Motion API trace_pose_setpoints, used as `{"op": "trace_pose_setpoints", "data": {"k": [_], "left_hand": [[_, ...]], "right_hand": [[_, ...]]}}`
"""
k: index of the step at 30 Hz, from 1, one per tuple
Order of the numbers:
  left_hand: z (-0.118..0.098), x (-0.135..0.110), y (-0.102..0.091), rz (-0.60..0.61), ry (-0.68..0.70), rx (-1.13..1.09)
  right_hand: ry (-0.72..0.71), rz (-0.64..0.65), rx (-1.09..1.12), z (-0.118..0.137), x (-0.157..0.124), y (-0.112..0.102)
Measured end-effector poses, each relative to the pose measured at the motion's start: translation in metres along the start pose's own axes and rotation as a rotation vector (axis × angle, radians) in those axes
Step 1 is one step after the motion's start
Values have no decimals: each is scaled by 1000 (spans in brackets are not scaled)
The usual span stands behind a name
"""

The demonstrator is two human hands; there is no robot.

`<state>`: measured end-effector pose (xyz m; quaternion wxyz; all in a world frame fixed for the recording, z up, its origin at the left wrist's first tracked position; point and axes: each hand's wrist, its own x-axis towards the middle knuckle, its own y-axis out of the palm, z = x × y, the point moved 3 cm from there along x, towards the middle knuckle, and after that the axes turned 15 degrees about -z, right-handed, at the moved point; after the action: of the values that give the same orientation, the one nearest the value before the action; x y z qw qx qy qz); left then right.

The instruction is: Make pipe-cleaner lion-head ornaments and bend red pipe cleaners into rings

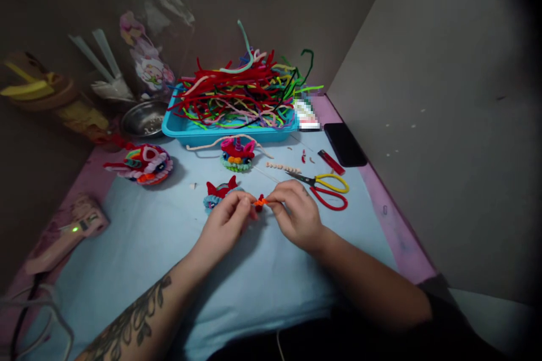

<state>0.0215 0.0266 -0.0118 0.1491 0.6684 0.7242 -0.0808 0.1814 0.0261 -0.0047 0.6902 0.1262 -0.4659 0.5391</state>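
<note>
Between my fingertips is a small orange and dark red piece of fuzzy pipe cleaner (261,202). My left hand (228,217) pinches its left end, and my right hand (296,214) pinches the right end. Just behind my left fingers lies a blue and red pipe-cleaner figure (221,192), partly covered by that hand. Farther back sits a finished-looking pink, orange and green figure (237,155). Scissors (324,186) with one yellow and one red handle lie partly spread beside my right hand. A twisted cream pipe cleaner (283,167) rests near their tips.
A blue tray (228,136) heaped with coloured pipe cleaners stands at the back. A larger red and pink figure (148,164), metal bowl (144,119) and pink glue gun (70,234) are on the left. A red lighter-like item (331,162) and black phone (345,145) lie right.
</note>
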Motion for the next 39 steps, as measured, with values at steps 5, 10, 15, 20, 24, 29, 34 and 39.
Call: {"op": "trace_pose_setpoints", "data": {"k": [5,10,15,20,24,29,34,39], "left_hand": [[4,-3,4,186,-336,-139],[6,-5,5,243,-419,-169],[6,-7,6,270,-355,-152],[10,-6,4,273,-207,-79],[11,-5,1,251,-119,-15],[5,-6,2,312,-216,-90],[2,-7,4,339,-358,-194],[6,-6,3,348,-366,-193]], "right_hand": [[-57,5,35,4,1,-2],[-84,-1,30,5,2,-2],[-35,14,27,3,1,-1],[3,31,34,5,2,-1],[119,56,119,5,3,-1],[100,72,170,1,4,-1],[48,21,149,0,5,-4],[27,23,157,2,6,-4]]}}
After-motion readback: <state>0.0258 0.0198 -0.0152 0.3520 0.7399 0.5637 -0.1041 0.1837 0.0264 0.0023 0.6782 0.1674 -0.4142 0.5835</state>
